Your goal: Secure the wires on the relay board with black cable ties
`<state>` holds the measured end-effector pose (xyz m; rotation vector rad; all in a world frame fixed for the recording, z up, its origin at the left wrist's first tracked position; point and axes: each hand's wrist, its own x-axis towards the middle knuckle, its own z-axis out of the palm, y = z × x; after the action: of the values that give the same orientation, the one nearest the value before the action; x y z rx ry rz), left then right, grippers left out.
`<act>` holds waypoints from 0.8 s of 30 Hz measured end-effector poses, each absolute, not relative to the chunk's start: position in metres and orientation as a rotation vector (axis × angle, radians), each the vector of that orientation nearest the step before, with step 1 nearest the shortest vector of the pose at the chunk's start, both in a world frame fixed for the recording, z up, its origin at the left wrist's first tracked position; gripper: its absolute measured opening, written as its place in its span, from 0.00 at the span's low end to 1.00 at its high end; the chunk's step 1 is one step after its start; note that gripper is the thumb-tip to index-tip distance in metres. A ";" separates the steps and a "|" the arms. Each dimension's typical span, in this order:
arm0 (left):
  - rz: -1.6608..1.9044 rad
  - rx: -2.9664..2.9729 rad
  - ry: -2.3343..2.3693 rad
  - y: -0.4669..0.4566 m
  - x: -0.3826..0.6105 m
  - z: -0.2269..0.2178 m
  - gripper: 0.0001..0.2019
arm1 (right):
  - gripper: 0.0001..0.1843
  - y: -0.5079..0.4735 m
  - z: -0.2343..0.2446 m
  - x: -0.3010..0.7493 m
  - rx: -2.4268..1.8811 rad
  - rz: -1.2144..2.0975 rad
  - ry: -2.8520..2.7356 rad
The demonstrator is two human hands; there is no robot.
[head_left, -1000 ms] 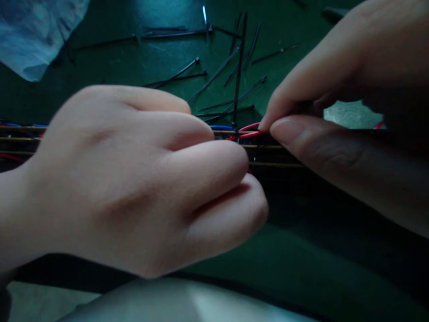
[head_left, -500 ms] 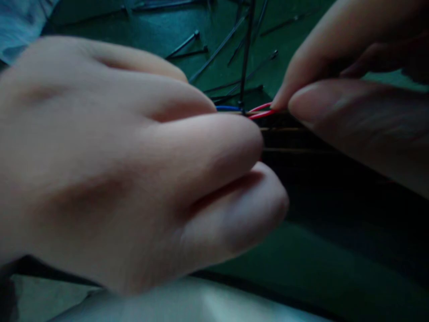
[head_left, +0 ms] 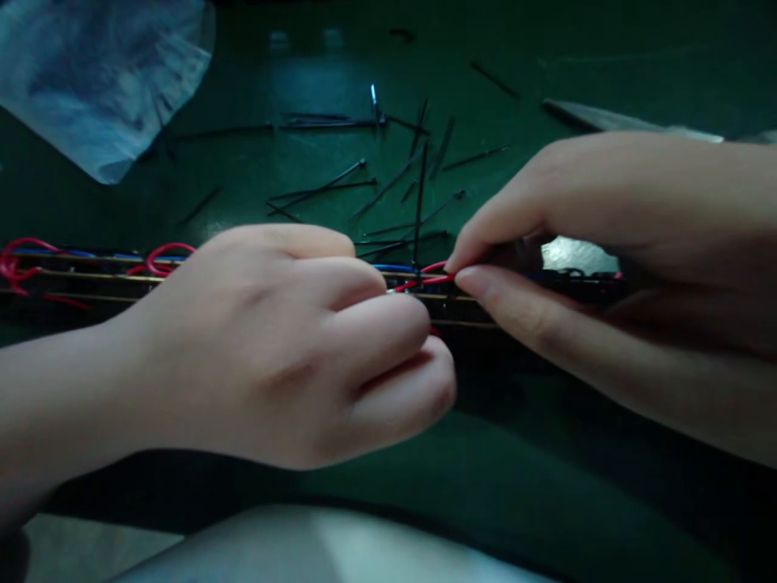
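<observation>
A stack of long narrow boards (head_left: pixel 78 279) with thin brownish edges lies across the view, with red and blue wires along it. My left hand (head_left: pixel 285 348) is closed over its middle, fingers curled round it; the fingertips are hidden. Between the thumb and forefinger of my right hand (head_left: pixel 546 243) the red wires (head_left: pixel 434 275) are pinched, just right of my left knuckles. A black cable tie (head_left: pixel 420 194) stands upright from the wires between my hands, its lower end beside the blue wire (head_left: pixel 392 268). Red wire loops (head_left: pixel 173 255) stick up left of my left hand.
Several loose black cable ties (head_left: pixel 331 182) are scattered over the green table (head_left: pixel 607 48) behind my hands. A clear plastic bag (head_left: pixel 115 81) lies at the back left. Scissors or a similar pointed metal blade (head_left: pixel 631 121) lie beyond my right hand.
The view has drawn back, so both hands look smaller and more of the table and boards shows. My right hand still pinches the red wires; my left hand keeps its closed shape.
</observation>
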<state>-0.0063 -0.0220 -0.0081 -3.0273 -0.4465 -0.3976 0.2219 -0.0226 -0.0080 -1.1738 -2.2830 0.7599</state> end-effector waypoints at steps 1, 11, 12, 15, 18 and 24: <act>-0.393 -3.006 -0.427 -0.022 -0.007 -0.008 0.17 | 0.03 -0.023 -0.009 0.222 -1.125 0.711 -2.330; -0.350 -2.996 -0.345 -0.022 -0.014 -0.012 0.13 | 0.03 -0.021 -0.008 0.218 -1.277 0.811 -2.277; -0.362 -2.997 -0.340 -0.022 -0.014 -0.012 0.13 | 0.03 -0.020 -0.008 0.218 -1.289 0.827 -2.263; -0.391 -3.003 -0.333 -0.021 -0.012 -0.012 0.14 | 0.04 -0.020 -0.009 0.218 -1.291 0.893 -2.223; -0.402 -3.005 -0.343 -0.020 -0.012 -0.011 0.14 | 0.05 -0.020 -0.009 0.218 -1.274 0.930 -2.202; -0.418 -3.020 -0.332 -0.020 -0.013 -0.013 0.12 | 0.06 -0.022 -0.008 0.219 -1.264 0.886 -2.203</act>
<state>-0.0132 -0.0204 -0.0130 -3.0203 -0.3316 -0.4175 0.2187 -0.0216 -0.0077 -1.2635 -2.2029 0.8862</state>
